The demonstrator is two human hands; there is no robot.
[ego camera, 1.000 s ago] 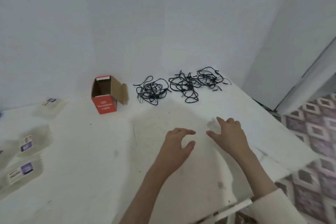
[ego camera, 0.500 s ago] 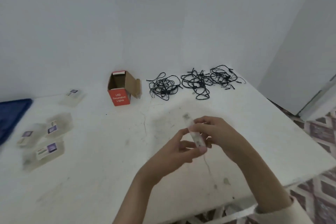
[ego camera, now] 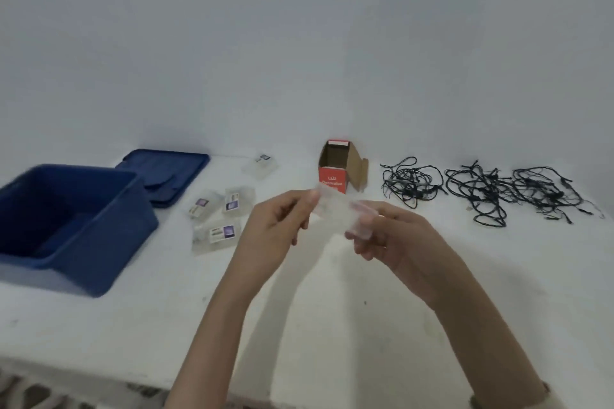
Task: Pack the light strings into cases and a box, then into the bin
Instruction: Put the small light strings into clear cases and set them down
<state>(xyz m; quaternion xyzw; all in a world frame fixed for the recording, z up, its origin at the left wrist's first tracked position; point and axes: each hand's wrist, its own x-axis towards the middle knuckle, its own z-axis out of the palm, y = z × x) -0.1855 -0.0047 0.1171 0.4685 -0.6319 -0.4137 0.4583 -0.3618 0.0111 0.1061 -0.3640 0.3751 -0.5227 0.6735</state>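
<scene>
Both hands hold one clear plastic case (ego camera: 335, 211) above the white table (ego camera: 332, 319). My left hand (ego camera: 275, 229) pinches its left end and my right hand (ego camera: 388, 236) grips its right end. Three tangled black light strings (ego camera: 410, 181) (ego camera: 478, 191) (ego camera: 545, 191) lie in a row at the back right. A red cardboard box (ego camera: 335, 169) stands with its top flaps up behind the hands. Several clear cases with labels (ego camera: 219, 209) lie to the left. A blue bin (ego camera: 66, 222) stands at the far left.
The bin's blue lid (ego camera: 166, 176) lies flat behind the bin against the wall. The white wall runs along the table's far edge. The table's near edge (ego camera: 99, 375) shows at the bottom, with patterned floor below it.
The view has swung left, bringing the blue bin and lid into sight. My hands went from resting on the table to lifting the clear case and now hold it higher between them.
</scene>
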